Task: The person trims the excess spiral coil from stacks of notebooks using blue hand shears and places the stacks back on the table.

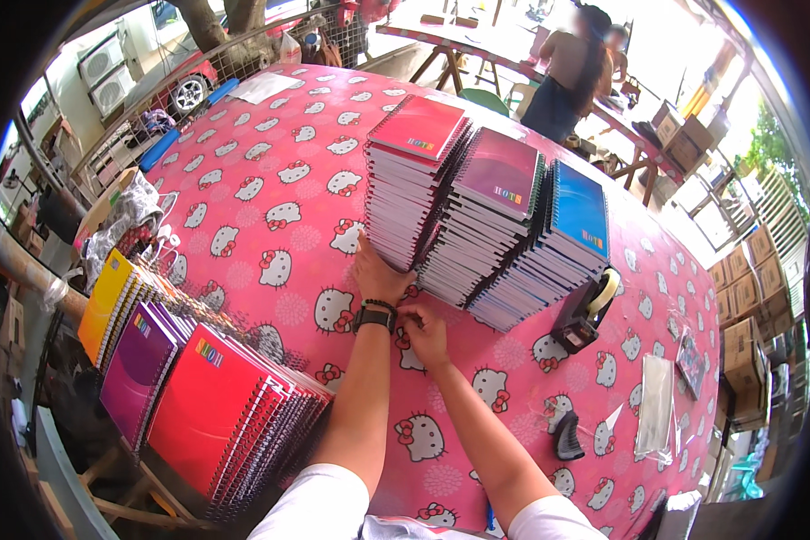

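Observation:
My left hand [382, 277] grips the lower near corner of a tall stack of spiral notebooks with a red cover [418, 127] on top. Its fingers lie along the left side and its thumb across the front. A dark watch and a beaded bracelet circle that wrist. My right hand [427, 335] is closed, fingers curled close beside the left wrist; whether anything is in them is hidden. Right of the red stack, and close against it, stands one topped by a purple notebook [502, 171], then one topped by a blue notebook [580, 209].
Yellow [106, 301], purple [138, 378] and red notebooks [209, 409] lean in rows at the table's left edge. Right of the stacks are a tape dispenser [578, 326], a black object [568, 437] and a clear plastic packet [655, 409]. People [567, 76] stand beyond the pink patterned table.

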The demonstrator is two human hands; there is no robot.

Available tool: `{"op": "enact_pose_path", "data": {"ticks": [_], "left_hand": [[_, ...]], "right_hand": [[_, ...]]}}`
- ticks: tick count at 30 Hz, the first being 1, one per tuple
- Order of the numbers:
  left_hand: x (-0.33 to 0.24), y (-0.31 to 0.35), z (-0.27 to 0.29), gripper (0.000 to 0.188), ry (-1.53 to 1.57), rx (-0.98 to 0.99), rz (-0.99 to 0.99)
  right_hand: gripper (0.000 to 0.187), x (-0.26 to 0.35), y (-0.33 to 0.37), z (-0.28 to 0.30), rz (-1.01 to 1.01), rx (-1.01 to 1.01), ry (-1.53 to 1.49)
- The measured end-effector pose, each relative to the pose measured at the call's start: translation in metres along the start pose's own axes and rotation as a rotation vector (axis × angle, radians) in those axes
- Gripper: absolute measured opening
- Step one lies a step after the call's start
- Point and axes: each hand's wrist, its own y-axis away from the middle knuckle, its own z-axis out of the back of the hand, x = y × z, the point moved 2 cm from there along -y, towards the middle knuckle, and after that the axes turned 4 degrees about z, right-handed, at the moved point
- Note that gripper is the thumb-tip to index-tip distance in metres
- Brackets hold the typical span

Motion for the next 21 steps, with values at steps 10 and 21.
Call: {"op": "enact_pose_path", "data": {"ticks": [10, 21], "left_hand": [[0.004, 0.012, 0.009, 0.122, 0.029, 0.008, -0.006], [-0.111, 0.010, 0.087, 0.076, 0.216, -0.414, -0.556]], "right_hand": [[0.016, -0.008, -0.001, -0.001, 0.045, 0.031, -0.013], [0.014, -0.008, 0.002, 0.006, 0.062, -0.020, 0.036]]}}
